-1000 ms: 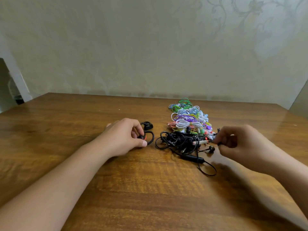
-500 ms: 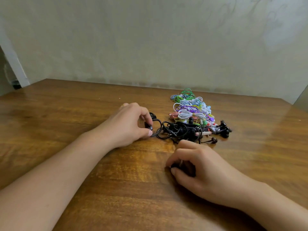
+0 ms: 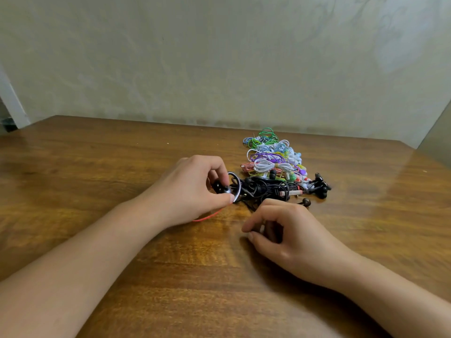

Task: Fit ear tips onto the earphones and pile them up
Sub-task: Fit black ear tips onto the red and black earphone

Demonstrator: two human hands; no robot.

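Head view: left hand [image 3: 192, 189] pinches black ear-hook earphone [image 3: 223, 186]; right hand [image 3: 280, 230] curled, contents indiscernible. Recommend steadying the nozzle, pressing tip squarely.

A second ago the right hand [image 3: 292, 235] was raised at the right side of the pile [image 3: 273, 167], pinching a black earbud [image 3: 318, 185] there; that earbud now lies on the worktop [image 3: 97, 167] at the pile's right end. The hand has since come down to the near side of the black cords, fingers [image 3: 253, 226] curled on the wood. The left hand [image 3: 192, 189] has turned its hooked earphone [image 3: 223, 187] up between thumb and fingers, and a red cord [image 3: 207, 217] now shows beneath it.
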